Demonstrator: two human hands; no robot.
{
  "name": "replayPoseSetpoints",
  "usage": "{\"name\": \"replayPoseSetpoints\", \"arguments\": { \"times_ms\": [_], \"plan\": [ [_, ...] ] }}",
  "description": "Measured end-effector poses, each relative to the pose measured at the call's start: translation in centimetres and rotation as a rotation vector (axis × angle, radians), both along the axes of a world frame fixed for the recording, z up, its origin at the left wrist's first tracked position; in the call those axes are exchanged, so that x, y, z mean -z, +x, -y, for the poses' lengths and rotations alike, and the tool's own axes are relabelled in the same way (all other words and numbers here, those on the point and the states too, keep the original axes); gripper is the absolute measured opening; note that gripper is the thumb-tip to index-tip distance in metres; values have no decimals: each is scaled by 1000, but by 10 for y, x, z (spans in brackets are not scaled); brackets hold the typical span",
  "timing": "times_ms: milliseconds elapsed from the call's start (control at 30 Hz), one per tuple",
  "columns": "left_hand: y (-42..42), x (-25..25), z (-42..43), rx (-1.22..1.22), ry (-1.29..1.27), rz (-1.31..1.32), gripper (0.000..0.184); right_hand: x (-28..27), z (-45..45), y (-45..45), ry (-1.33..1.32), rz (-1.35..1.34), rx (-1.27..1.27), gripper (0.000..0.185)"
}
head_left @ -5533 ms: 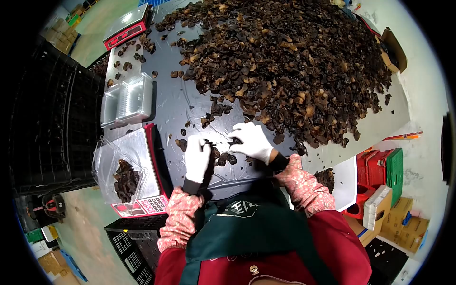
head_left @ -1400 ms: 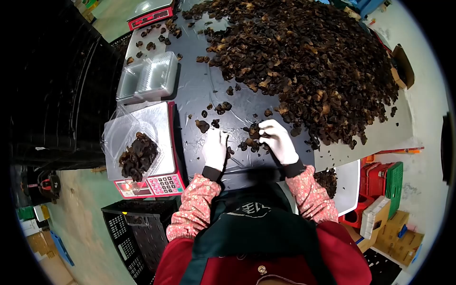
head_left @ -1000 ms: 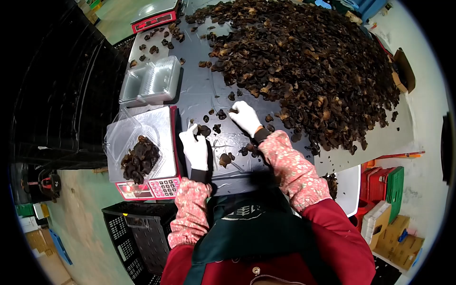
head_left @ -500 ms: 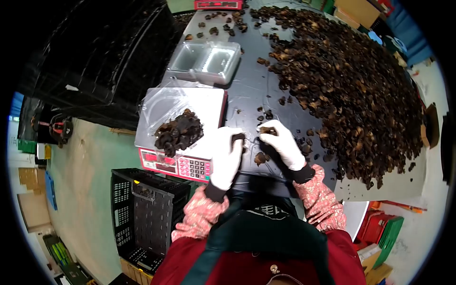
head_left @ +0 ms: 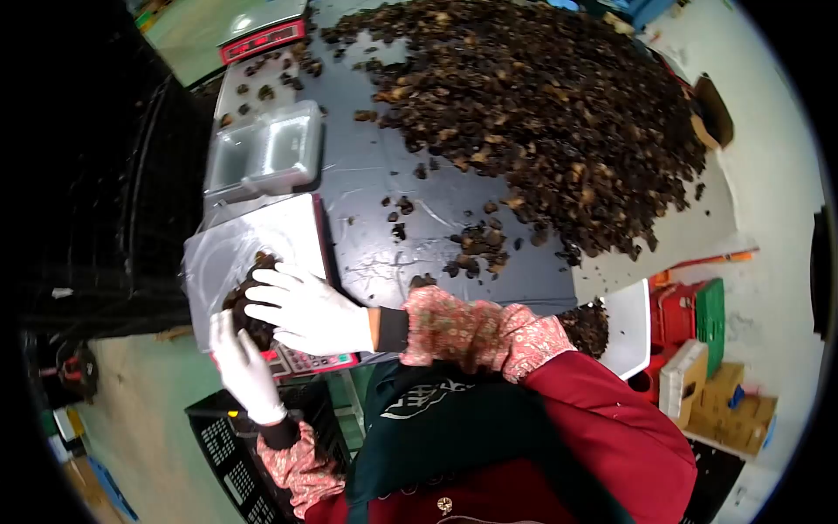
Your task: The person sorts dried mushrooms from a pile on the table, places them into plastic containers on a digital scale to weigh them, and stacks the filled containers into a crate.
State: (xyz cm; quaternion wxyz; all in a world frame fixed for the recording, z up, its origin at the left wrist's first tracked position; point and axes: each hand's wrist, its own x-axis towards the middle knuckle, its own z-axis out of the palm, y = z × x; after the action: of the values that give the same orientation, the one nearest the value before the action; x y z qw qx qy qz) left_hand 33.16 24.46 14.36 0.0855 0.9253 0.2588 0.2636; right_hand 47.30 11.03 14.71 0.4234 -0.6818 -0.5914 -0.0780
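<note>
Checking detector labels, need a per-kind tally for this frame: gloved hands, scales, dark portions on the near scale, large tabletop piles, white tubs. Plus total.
Gloved hands: 2 (left hand, right hand)
Scales: 2 (near scale, far scale)
Dark portion on near scale: 1
Large pile on the table: 1
White tub: 1
Total: 7

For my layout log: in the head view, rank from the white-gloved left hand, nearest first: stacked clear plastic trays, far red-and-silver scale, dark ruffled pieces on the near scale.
1. Dark ruffled pieces: beside the left hand.
2. Clear trays: ahead, on the left.
3. Far scale: beyond them, upper left.
</note>
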Motion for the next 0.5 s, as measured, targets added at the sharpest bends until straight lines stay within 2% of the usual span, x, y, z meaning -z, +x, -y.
{"name": "replayPoseSetpoints", "arguments": {
  "times_ms": [33, 67, 100, 133, 167, 200, 233, 300, 333, 367, 400, 433, 500],
  "plan": [
    [5, -11, 7, -46, 60, 55, 31, 3, 19, 7, 12, -38, 28, 45],
    [7, -17, 11, -24, 38, 137, 29, 19, 42, 18, -21, -54, 107, 45],
    [13, -26, 21, -12, 5, 235, 27, 10, 74, 30, -82, -89, 211, 40],
    [19, -28, 32, 61, -52, 272, 26, 25, 105, 42, 11, -48, 396, 30],
    [25, -29, 46, 129, -109, 308, 26, 38, 141, 55, -50, -115, 541, 30],
    [37, -27, 70, 207, -264, 318, 24, 51, 178, 68, -120, -186, 678, 31],
    [47, -18, 90, 294, -404, 298, 21, 63, 209, 67, -275, -16, 952, 32],
    [72, 15, 129, 531, -545, 170, 18, 97, 256, 66, -434, -193, 1158, 29],
    [88, 31, 150, 611, -616, 172, 18, 110, 268, 69, -387, -329, 1098, 28],
    [104, 48, 169, 652, -575, 126, 17, 122, 277, 76, -335, -459, 1035, 26],
    [121, 63, 185, 651, -601, 45, 22, 131, 276, 83, -259, -437, 992, 23],
    [140, 76, 199, 614, -544, -39, 30, 124, 268, 90, -270, -586, 958, 18],
    [179, 101, 216, 634, -477, -186, 50, 118, 251, 102, -121, -655, 775, 17]
  ]
}}
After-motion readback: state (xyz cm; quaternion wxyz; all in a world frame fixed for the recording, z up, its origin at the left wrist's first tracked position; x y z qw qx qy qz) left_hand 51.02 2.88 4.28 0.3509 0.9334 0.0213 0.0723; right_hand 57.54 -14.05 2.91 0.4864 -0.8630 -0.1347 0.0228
